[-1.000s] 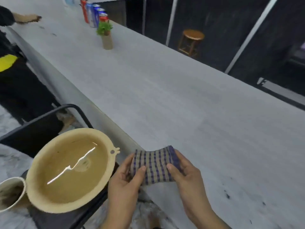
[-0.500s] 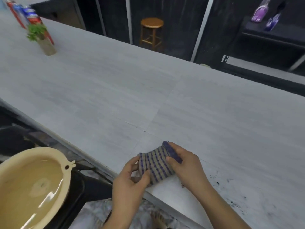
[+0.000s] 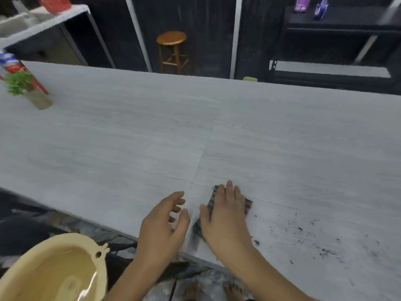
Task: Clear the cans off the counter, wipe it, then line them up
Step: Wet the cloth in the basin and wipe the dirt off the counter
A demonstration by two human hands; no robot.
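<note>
A folded checked cloth (image 3: 247, 205) lies on the pale grey counter (image 3: 152, 137) near its front edge. My right hand (image 3: 225, 216) lies flat on top of the cloth and presses it down, hiding most of it. My left hand (image 3: 165, 222) hovers just left of the cloth with its fingers apart and nothing in it. Cans (image 3: 13, 64) stand at the counter's far left, partly cut off by the frame edge.
Dark crumbs (image 3: 308, 235) are scattered on the counter right of the cloth. A small potted plant (image 3: 28, 88) stands at the left. A cream basin of water (image 3: 56, 272) sits below the counter at the lower left. A wooden stool (image 3: 172, 51) stands behind the counter.
Both hands held the folded cloth before. Now the left hand has let go and the right hand has laid the cloth flat on the counter. My view has swung right.
</note>
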